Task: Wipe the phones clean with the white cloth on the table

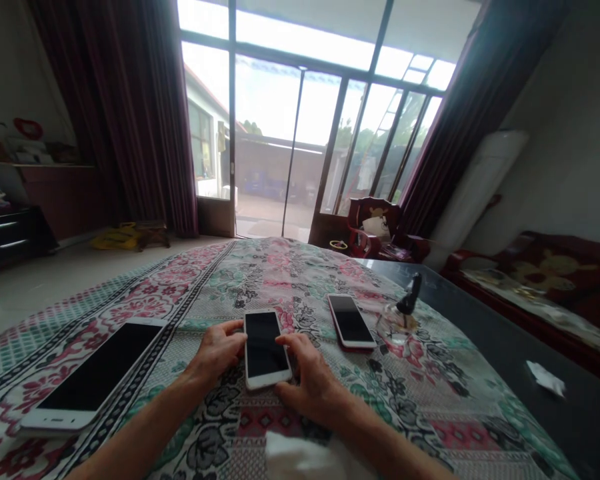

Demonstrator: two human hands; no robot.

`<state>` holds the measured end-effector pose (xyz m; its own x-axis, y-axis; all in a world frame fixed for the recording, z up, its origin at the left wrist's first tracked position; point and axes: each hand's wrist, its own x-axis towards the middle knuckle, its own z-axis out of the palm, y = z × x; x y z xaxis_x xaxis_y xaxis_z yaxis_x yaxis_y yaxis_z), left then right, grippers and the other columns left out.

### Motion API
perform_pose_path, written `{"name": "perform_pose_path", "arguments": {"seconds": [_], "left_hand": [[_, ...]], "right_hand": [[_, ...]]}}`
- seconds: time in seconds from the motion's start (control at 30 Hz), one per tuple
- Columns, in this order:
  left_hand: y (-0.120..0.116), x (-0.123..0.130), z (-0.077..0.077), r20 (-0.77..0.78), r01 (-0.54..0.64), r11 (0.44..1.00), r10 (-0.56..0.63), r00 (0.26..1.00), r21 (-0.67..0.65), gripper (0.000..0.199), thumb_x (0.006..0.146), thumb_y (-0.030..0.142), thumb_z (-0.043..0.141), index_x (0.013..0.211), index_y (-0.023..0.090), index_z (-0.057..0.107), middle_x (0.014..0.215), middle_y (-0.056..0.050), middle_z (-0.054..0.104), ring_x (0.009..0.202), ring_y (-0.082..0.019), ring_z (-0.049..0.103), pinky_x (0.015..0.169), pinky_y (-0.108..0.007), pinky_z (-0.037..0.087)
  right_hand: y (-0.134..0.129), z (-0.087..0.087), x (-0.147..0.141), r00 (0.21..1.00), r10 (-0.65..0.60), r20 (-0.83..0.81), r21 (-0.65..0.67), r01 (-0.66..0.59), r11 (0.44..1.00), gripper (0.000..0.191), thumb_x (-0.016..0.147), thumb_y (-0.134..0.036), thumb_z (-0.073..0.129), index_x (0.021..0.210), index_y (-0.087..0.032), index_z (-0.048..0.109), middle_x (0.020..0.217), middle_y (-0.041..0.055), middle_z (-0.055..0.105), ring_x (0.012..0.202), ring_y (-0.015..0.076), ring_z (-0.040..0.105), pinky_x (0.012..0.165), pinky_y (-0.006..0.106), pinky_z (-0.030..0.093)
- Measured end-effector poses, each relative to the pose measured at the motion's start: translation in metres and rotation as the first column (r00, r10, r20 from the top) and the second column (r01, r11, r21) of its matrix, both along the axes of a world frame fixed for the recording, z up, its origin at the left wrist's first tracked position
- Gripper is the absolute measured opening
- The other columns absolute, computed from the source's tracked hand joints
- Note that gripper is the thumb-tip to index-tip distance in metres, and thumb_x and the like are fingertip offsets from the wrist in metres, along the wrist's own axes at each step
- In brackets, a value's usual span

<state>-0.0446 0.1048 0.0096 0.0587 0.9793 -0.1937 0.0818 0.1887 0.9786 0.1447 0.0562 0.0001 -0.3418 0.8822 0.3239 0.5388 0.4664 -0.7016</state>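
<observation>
In the middle of the patterned cloth is a white smartphone (266, 345) with a dark screen, face up. My left hand (219, 352) grips its left edge, fingers bent against the side. On the opposite side, my right hand (307, 375) has its index finger at the upper right edge and its thumb by the lower right corner. Whether the phone rests on the cloth or is slightly raised, I cannot tell. A red-edged smartphone (351, 321) lies to the right, and a larger white phone (97, 370) lies to the left, both with dark screens.
A clear glass bottle (399, 325) with a black top stands beyond the red-edged phone. White tissue (300, 460) lies at the near edge, partly under my right forearm. Crumpled white paper (545, 379) sits on the dark tabletop (505, 333) at right. Glass doors (285, 147) stand ahead.
</observation>
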Motion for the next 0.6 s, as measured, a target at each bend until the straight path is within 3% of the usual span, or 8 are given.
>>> {"name": "perform_pose_path", "arguments": {"seconds": [0.13, 0.3, 0.5, 0.6], "left_hand": [[0.006, 0.016, 0.003, 0.053, -0.030, 0.999, 0.029, 0.998, 0.021, 0.046, 0.055, 0.023, 0.061, 0.100, 0.012, 0.065, 0.054, 0.003, 0.060, 0.046, -0.011, 0.052, 0.043, -0.018, 0.033], [0.021, 0.071, 0.016, 0.107, 0.050, 0.997, -0.055, 0.993, 0.054, 0.037, 0.058, 0.017, 0.059, 0.094, 0.013, 0.066, 0.050, 0.006, 0.056, 0.039, -0.008, 0.046, 0.041, -0.017, 0.031], [0.040, 0.145, 0.015, 0.126, 0.169, 0.985, -0.173, 0.977, 0.041, 0.018, 0.072, 0.014, 0.061, 0.089, 0.012, 0.065, 0.055, 0.004, 0.056, 0.043, -0.007, 0.050, 0.041, -0.017, 0.033], [0.047, 0.167, 0.012, 0.121, 0.226, 0.974, -0.227, 0.966, 0.016, 0.012, 0.085, 0.022, 0.060, 0.091, 0.012, 0.062, 0.071, 0.001, 0.061, 0.055, -0.009, 0.056, 0.049, -0.020, 0.044]], "right_hand": [[-0.004, 0.007, 0.011, 0.998, -0.058, -0.004, 0.015, 0.058, 0.998, 0.060, 0.059, -0.005, 0.060, 0.116, -0.021, 0.048, 0.113, 0.0073, 0.051, 0.099, 0.0200, 0.052, 0.077, 0.031, 0.048], [-0.010, 0.020, 0.053, 0.979, -0.203, -0.009, 0.023, 0.204, 0.979, 0.055, 0.062, -0.009, 0.062, 0.115, -0.018, 0.052, 0.108, 0.0081, 0.058, 0.091, 0.0197, 0.056, 0.067, 0.028, 0.048], [-0.014, 0.031, 0.111, 0.926, -0.377, 0.025, -0.072, 0.377, 0.923, 0.051, 0.063, -0.013, 0.063, 0.114, -0.017, 0.057, 0.093, 0.0043, 0.064, 0.075, 0.0161, 0.060, 0.061, 0.025, 0.048], [-0.011, 0.031, 0.128, 0.908, -0.417, 0.036, -0.048, 0.418, 0.907, 0.049, 0.063, -0.014, 0.063, 0.112, -0.018, 0.059, 0.090, 0.0029, 0.065, 0.074, 0.0156, 0.060, 0.062, 0.025, 0.047]]}}
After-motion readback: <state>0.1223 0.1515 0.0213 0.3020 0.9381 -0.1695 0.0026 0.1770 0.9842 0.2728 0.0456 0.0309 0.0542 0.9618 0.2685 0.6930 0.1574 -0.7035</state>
